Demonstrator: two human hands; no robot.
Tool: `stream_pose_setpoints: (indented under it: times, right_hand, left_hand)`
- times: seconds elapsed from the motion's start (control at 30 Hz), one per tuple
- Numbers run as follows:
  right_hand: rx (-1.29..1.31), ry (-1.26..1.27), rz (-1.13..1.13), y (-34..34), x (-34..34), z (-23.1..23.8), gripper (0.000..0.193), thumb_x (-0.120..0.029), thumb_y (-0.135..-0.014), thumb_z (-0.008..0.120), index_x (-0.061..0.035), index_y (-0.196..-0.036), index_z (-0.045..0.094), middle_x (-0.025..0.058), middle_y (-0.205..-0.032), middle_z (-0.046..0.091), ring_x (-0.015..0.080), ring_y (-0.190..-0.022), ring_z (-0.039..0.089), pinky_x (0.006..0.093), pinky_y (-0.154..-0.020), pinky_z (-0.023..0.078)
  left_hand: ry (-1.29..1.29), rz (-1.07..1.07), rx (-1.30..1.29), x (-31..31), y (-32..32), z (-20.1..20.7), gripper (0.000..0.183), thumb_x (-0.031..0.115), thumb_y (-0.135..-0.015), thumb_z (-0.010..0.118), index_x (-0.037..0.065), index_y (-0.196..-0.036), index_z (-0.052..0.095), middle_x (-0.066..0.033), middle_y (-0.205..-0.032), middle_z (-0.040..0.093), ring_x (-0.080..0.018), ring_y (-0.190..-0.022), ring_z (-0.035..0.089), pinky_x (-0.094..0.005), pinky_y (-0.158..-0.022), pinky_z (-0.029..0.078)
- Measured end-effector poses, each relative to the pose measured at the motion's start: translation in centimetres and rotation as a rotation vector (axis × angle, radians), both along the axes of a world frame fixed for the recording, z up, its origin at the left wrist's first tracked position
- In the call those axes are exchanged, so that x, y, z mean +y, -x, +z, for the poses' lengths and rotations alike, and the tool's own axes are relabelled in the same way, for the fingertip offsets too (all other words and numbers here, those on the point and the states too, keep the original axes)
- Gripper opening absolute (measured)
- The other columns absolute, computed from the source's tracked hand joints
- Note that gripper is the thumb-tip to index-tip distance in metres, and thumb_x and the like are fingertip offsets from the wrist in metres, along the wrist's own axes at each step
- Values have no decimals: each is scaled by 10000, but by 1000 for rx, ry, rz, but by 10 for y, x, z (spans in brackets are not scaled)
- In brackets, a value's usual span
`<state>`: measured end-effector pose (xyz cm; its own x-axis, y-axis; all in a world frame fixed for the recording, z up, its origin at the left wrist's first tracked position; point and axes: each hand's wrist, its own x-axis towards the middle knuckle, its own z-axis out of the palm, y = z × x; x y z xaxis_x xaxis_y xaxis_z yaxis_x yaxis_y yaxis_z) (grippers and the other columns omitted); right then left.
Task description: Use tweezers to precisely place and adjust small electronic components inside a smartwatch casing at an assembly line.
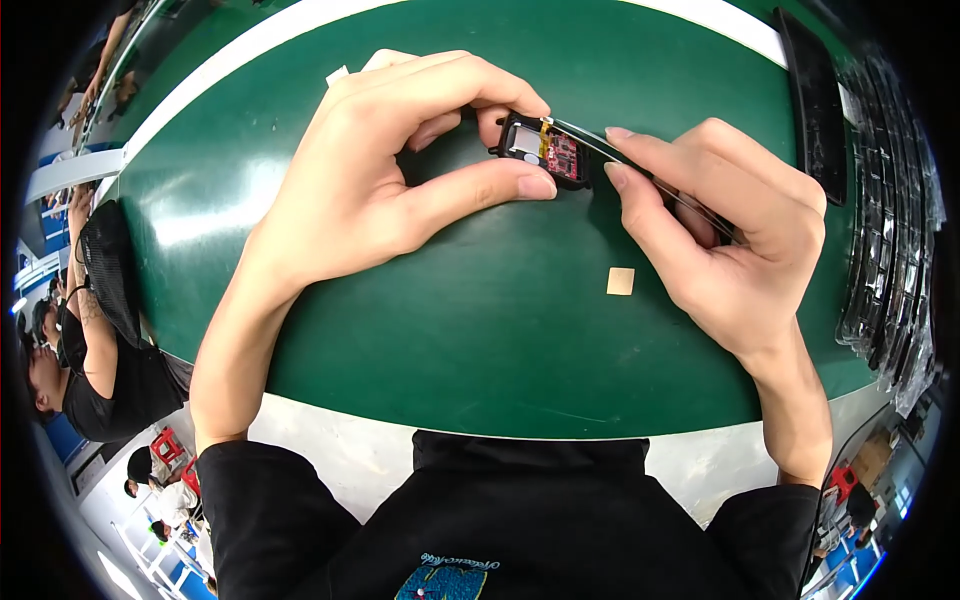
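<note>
Between thumb and fingers, my left hand (370, 170) grips a small black device housing (572, 183) above the green table. Its open face shows a red circuit board (563, 157), a yellow strip (545, 138) and a silvery block (524, 141). My right hand (730, 220) is closed on a pair of tweezers (640, 172), pinched between thumb and index finger. The tweezers' tips reach the upper edge of the housing by the yellow strip; whether they hold anything there I cannot tell. A small beige square (620, 281) lies on the table below the tweezers.
A stack of black trays in clear plastic (880, 230) stands along the right edge. A flat black tray (808, 110) lies at the far right of the green table (450, 340). A small white piece (337, 75) shows behind my left hand. Another person (100, 350) sits at the left.
</note>
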<state>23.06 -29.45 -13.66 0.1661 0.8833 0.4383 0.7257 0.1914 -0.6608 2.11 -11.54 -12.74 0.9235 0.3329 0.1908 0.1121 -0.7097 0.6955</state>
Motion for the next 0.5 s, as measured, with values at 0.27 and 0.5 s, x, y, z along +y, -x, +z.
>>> stream_pose_setpoints:
  times: [0.27, 0.5]
  right_hand:
    - [-63, -21, 4, 3, 4, -2, 277, 94, -844, 868, 1, -1104, 877, -3, -710, 625, 41, -542, 436, 250, -505, 298]
    - [108, 22, 64, -1, 4, 0, 222, 83, -893, 842, 6, -1099, 876, 13, -707, 652, 54, -569, 483, 257, -523, 320]
  left_hand:
    - [5, -22, -3, 4, -1, -3, 468, 103, -769, 945, 51, -1214, 810, -5, -936, 711, -127, -736, 442, -310, -726, 361]
    - [82, -123, 29, 20, 3, -2, 495, 145, -782, 934, 32, -1247, 807, -33, -1022, 756, -143, -765, 451, -319, -767, 388]
